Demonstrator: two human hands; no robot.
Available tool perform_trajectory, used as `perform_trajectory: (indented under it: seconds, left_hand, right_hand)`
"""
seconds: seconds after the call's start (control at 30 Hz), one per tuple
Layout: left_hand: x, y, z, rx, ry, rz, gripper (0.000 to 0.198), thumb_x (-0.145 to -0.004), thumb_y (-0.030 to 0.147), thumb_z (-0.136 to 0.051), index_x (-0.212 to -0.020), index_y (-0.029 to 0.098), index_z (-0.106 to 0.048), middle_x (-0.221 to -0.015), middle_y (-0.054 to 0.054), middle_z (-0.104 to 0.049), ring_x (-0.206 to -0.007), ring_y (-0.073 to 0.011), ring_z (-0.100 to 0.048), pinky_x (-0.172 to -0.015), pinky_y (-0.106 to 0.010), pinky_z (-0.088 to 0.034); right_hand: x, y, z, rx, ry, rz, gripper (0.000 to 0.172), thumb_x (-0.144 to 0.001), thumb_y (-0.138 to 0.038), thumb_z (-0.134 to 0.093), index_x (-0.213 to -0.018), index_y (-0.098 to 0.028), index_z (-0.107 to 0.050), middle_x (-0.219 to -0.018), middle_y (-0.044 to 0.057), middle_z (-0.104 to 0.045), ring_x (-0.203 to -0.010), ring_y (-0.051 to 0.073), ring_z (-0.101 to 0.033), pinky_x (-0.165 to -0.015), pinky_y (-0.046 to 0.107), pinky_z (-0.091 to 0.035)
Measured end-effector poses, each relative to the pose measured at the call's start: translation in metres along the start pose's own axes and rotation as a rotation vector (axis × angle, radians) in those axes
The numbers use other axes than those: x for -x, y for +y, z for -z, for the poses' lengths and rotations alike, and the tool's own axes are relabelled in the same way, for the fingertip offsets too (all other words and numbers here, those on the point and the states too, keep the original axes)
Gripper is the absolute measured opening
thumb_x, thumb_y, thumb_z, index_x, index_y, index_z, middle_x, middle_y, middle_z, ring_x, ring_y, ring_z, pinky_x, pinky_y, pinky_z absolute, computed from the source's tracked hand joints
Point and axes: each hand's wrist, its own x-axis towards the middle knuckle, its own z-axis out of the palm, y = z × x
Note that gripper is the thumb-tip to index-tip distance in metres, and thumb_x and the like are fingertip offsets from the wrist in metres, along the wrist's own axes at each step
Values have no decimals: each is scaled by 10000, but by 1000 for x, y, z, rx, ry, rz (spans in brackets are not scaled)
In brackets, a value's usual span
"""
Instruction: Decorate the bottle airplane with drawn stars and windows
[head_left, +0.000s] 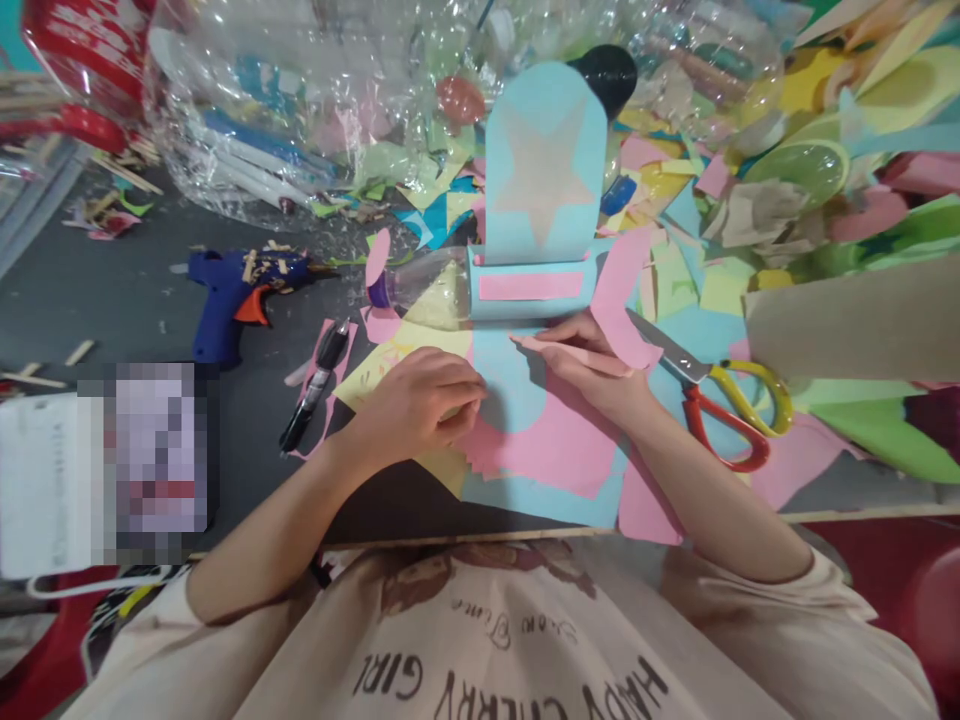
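My right hand (592, 365) grips a slim pink pencil (559, 350), its tip over the light blue paper (499, 375) in front of me. My left hand (431, 400) lies at that paper's left edge with the fingers curled in; whatever they pinch, if anything, is hidden. Just beyond the hands is a light blue paper piece rolled into a tube (536, 312), with a pink strip (531, 286) on its front. A rounded blue panel (546, 85) bearing a beige star (544, 165) rises behind it. Pink paper (574, 445) lies beneath the blue sheet.
To my right lie scissors (697, 385) with red and yellow handles. On the left are a blue glue gun (217, 300), a black pen (315, 385) and a blurred-out phone-like object (157, 450). Clear plastic (300, 110) and coloured paper scraps (682, 190) crowd the back.
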Motion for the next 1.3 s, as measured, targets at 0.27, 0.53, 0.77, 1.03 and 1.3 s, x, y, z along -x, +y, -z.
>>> perform_trajectory:
  seconds: [0.27,0.53,0.77,1.03,1.3]
  left_hand:
    - [0,-1,0,15,-32,12,228,-928,160,-471,-890,182,-695,-917,-33,-751,-839,-155,-677,-805,-302,-506]
    - [-1,-1,2,3,-15,-12,229,-943,163,-471,-894,168,-695,-907,-35,-752,-829,-157,-678,-793,-302,-504]
    - [-1,-1,1,22,-44,22,228,-940,169,-470,-914,182,-696,-926,-33,-751,-848,-157,-673,-819,-311,-509]
    - [0,-1,2,13,-33,17,248,-940,165,-462,-898,182,-706,-910,-36,-751,-840,-154,-678,-818,-302,-512]
    - [0,-1,1,5,-22,7,247,-952,176,-464,-907,174,-707,-900,-39,-748,-826,-156,-677,-807,-306,-515]
  right_hand:
    - [-1,-1,4,15,-80,-25,132,-814,-356,-712,-852,-246,-772,-837,38,-739,-829,201,-688,-752,346,-579]
    - [-1,-1,-2,-5,79,-3,68,-802,-287,-693,-774,-242,-735,-775,16,-729,-759,178,-684,-689,322,-579]
    - [1,-5,-2,48,-2,4,122,-808,-321,-669,-797,-220,-737,-768,23,-733,-722,164,-676,-624,281,-553]
    - [-1,-2,-3,27,55,26,87,-839,-305,-663,-842,-222,-689,-847,23,-759,-811,174,-717,-690,288,-579]
    - [1,-4,-3,15,5,-13,152,-843,-359,-671,-799,-222,-718,-796,26,-739,-789,180,-698,-681,300,-578]
